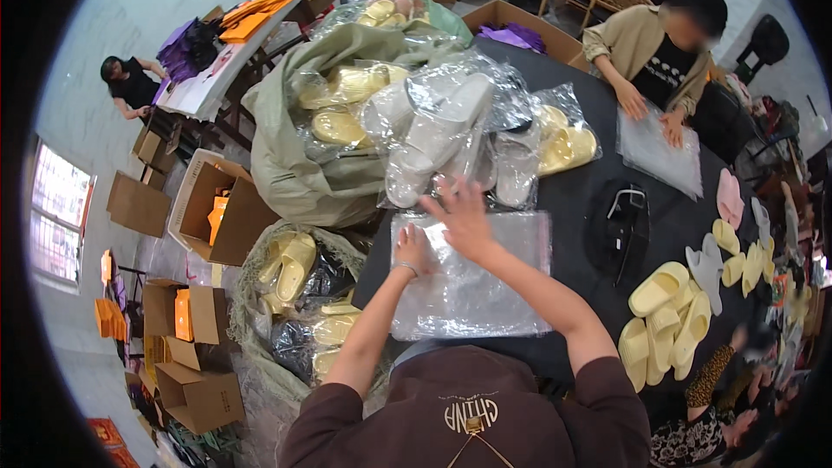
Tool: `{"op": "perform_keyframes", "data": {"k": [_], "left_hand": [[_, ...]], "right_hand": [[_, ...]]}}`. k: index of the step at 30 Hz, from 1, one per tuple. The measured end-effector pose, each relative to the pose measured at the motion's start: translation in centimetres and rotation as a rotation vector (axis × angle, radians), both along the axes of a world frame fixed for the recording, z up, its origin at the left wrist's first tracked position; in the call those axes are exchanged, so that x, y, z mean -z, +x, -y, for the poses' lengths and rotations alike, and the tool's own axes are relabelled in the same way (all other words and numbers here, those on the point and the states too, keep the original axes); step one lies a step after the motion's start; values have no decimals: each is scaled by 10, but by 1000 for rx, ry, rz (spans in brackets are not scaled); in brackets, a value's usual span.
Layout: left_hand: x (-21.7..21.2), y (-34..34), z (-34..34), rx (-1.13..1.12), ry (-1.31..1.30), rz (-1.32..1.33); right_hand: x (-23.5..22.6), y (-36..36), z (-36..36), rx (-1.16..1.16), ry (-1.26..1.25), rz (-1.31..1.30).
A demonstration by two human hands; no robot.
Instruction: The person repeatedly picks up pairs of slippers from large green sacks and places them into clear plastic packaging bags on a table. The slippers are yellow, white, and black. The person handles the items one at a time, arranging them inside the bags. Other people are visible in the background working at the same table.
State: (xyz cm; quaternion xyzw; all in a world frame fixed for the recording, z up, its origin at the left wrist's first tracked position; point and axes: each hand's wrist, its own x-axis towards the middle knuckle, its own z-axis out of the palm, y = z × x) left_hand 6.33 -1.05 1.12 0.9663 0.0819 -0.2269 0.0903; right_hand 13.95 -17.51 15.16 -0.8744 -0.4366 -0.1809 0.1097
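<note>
A stack of clear plastic bags (472, 295) lies flat on the black table in front of me. My left hand (412, 251) rests flat on the stack's left part, near its far edge. My right hand (464, 218) is spread over the stack's far edge, its fingertips close to the bagged grey slippers (446, 130); whether they touch cannot be made out. Neither hand holds anything. Beyond my hands the grey pairs lie heaped in clear bags, with a bagged yellow pair (568, 143) at their right.
A large green sack (290, 147) of bagged yellow slippers leans at the table's left; another open sack (251, 312) stands nearer. Loose yellow slippers (663, 321) lie on the right, beside a black packaged item (620, 225). Across the table a co-worker handles clear bags (663, 152).
</note>
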Motion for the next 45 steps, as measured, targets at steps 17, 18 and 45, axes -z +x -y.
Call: {"op": "perform_keyframes", "data": {"k": [17, 18, 45], "left_hand": [[-17, -1, 1, -15, -99, 41], [-16, -2, -1, -19, -105, 38], [-8, -35, -15, -36, -247, 495]], "right_hand": [[81, 191, -39, 262, -530, 224], [84, 196, -29, 248, -513, 226], [-16, 188, -246, 242, -33, -323]]}}
